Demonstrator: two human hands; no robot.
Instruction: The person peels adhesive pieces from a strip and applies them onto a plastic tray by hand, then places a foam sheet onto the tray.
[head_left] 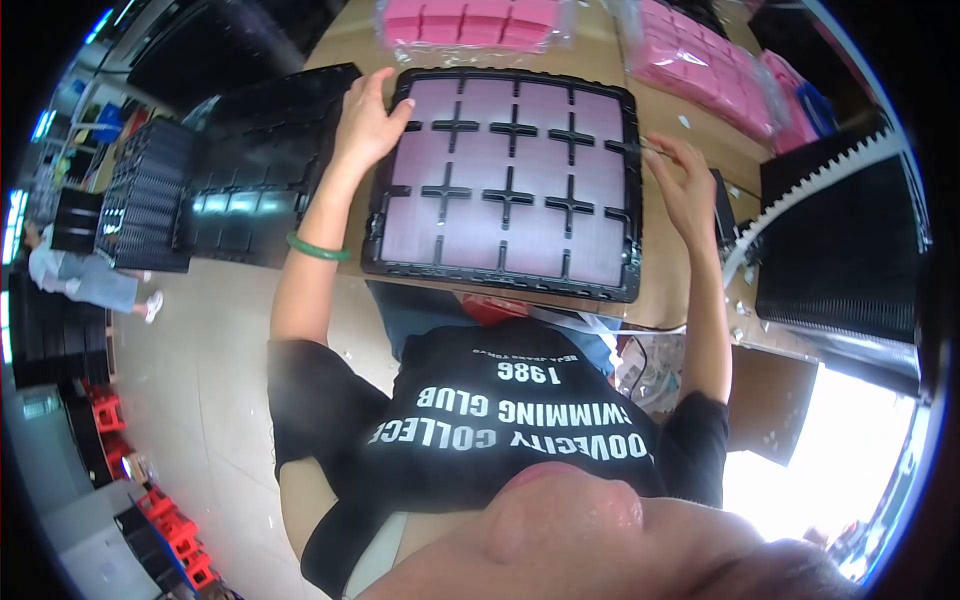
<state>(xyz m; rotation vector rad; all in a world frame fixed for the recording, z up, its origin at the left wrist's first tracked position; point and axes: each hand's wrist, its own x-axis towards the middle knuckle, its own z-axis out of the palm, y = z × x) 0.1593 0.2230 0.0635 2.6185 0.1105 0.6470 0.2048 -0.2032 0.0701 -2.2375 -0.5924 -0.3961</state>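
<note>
- On the desk (690, 290) before us lies one black tray (505, 180) with pink cells, four rows of four; we judge it light, thin and somewhat flexible, best held at opposite rims.
- Left hand (365, 125) rests open on the tray's far left corner; right hand (685, 185) pinches its right rim.
- Beyond the tray, two bags of pink foam (475, 22).
- Left of the tray, one stack of black trays (260, 170).
</note>
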